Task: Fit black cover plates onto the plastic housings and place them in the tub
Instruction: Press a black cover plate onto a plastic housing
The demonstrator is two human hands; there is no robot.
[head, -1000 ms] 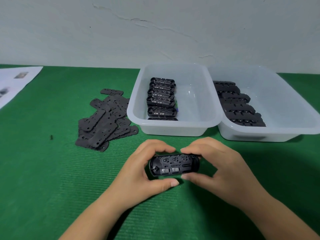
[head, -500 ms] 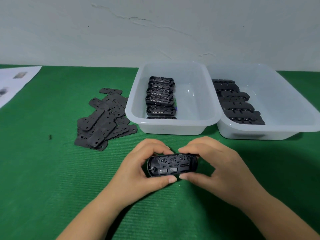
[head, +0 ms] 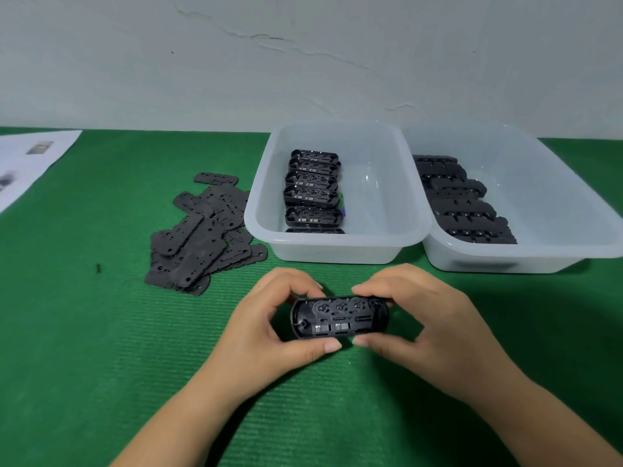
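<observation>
Two hands, left (head: 269,335) and right (head: 428,332), grasping one housing (head: 339,317) by its ends, thumbs below, fingers curled over the top edge; held just above the green worktop (head: 101,365), open side toward the camera, no cover fitted. Step in hand, by judgement: housing readied for a plate; next move calls for freeing one hand to reach the plates (head: 202,237), piled left of the tubs, then aligning one over the open face. Near tub (head: 337,246): a row of uncovered housings along its left side, right half bare. Far tub (head: 539,261): a row of dark parts, apparently covered units.
</observation>
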